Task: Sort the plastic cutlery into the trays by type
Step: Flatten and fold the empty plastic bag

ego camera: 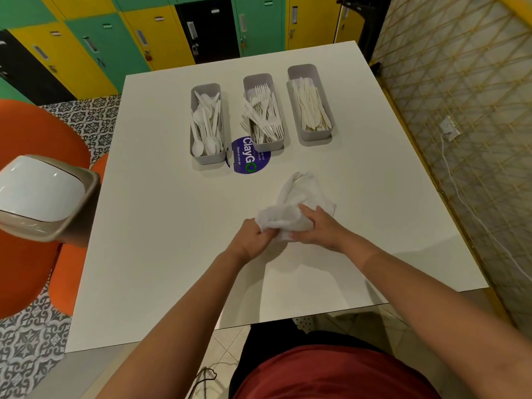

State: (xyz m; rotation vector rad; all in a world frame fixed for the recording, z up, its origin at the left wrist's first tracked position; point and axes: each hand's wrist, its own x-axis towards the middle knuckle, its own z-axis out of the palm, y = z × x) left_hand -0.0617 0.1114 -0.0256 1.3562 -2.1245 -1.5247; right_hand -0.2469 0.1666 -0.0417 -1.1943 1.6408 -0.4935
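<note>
Your left hand (pixel 253 240) and right hand (pixel 319 230) meet over the near middle of the white table (pixel 149 254), both gripping a crumpled white cloth (pixel 293 205): the left pinches its near edge in curled fingers, the right lies over the bundle with thumb and fingers wrapped round it. Soft and wrinkled, the cloth bunches at your hands and rises to a loose peak on the far side.

Beyond it a round blue sticker (pixel 249 162) lies flat on the table, reading "ClayGo" in large white letters with a green ring as the final letter, and "Clean as you go" in small print beside it. Two trays partly cover it.

You have three long, narrow grey trays standing side by side, each with rounded corners. In the left tray (pixel 205 159) lie glossy white plastic spoons (pixel 205 122). White forks (pixel 263 113) fill the middle tray (pixel 266 146), some sticking out over its left rim. Cream-coloured knives (pixel 309 106), flat and matte, lie lengthwise in the right tray (pixel 313 138).

Left of the table stand an orange chair (pixel 31 133) and a bin with a white domed lid (pixel 40 188).
</note>
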